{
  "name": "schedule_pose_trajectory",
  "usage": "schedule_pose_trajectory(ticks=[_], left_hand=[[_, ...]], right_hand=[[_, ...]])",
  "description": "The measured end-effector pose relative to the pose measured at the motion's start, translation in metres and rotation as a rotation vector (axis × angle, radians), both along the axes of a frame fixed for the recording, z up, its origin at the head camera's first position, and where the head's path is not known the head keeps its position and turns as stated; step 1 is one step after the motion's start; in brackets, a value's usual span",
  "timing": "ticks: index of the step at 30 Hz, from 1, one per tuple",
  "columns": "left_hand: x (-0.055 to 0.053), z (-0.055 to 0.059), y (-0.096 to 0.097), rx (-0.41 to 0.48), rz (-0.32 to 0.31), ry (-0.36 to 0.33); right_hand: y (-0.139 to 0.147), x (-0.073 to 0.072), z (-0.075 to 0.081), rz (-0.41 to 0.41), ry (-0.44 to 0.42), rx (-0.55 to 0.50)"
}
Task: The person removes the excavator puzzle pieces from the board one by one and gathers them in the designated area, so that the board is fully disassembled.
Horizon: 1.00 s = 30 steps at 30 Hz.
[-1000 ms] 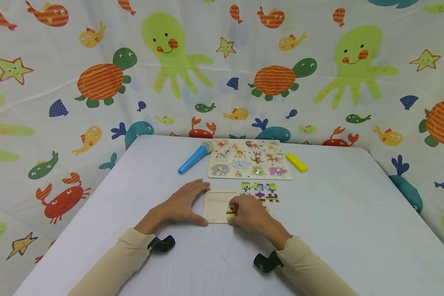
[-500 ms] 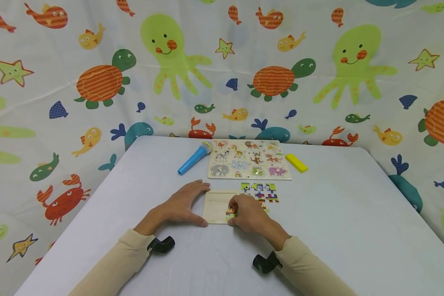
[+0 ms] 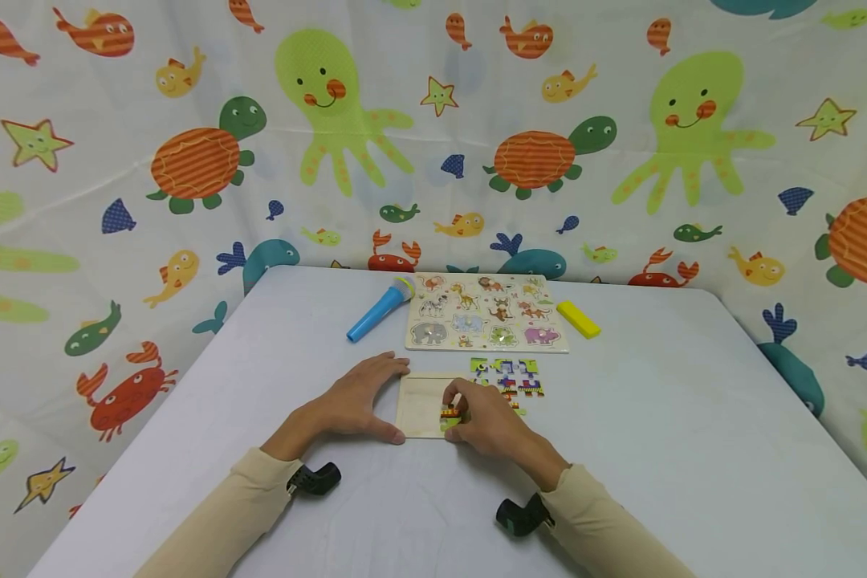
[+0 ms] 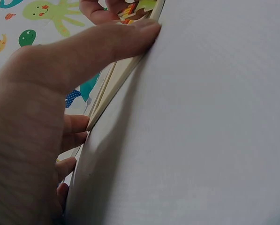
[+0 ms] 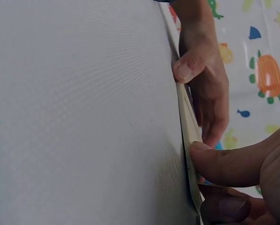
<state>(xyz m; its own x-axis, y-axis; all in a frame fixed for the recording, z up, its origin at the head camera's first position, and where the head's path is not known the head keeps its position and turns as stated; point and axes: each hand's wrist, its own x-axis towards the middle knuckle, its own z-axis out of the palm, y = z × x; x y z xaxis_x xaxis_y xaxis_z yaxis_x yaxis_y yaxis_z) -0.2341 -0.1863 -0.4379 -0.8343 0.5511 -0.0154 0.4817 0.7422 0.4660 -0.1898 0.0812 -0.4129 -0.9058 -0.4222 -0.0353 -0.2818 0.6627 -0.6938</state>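
My left hand (image 3: 357, 397) holds the left side of a shallow wooden puzzle tray (image 3: 421, 405), its thumb at the near corner and its fingers by the far corner. In the left wrist view the thumb (image 4: 125, 40) lies over the tray's near edge. My right hand (image 3: 487, 417) pinches a colourful jigsaw piece (image 3: 449, 416) at the tray's near right corner; its fingers partly hide the piece. In the right wrist view the right thumb (image 5: 224, 164) presses by the tray's edge. More jigsaw pieces (image 3: 506, 367) lie to the right of the tray, some behind the right hand.
Behind the tray lies an animal peg puzzle board (image 3: 487, 311). A blue toy microphone (image 3: 379, 311) touches or nearly touches its left side, and a yellow block (image 3: 579, 319) lies at its right. A printed sea-animal cloth (image 3: 433, 217) hangs behind the white table (image 3: 665, 417).
My right index finger has shifted slightly left and arched up, showing a little more of the jigsaw piece. My left hand stays in place on the tray.
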Motion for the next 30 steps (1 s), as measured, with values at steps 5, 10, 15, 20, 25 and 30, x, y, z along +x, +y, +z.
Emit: schedule_pose_trajectory(ticks=[5,10,15,20,25,30], left_hand=[[0.0,0.0,0.0,-0.001,0.0,0.005],[0.0,0.0,0.0,-0.009,0.007,0.009],[0.001,0.001,0.0,-0.009,0.008,0.006],[0.001,0.002,0.0,-0.009,0.01,-0.004],[0.002,0.002,0.0,-0.012,0.007,-0.007],[0.001,0.001,0.0,-0.008,0.005,-0.006]], right_hand=[[0.004,0.0,-0.002,0.017,0.013,-0.107],[0.005,0.001,0.0,0.0,0.02,-0.188],[0.007,0.002,0.003,-0.041,-0.013,-0.233],[0.014,0.002,0.003,-0.036,-0.043,-0.308],[0.023,0.002,0.003,-0.015,-0.055,-0.393],[0.033,0.003,0.003,-0.049,-0.038,-0.406]])
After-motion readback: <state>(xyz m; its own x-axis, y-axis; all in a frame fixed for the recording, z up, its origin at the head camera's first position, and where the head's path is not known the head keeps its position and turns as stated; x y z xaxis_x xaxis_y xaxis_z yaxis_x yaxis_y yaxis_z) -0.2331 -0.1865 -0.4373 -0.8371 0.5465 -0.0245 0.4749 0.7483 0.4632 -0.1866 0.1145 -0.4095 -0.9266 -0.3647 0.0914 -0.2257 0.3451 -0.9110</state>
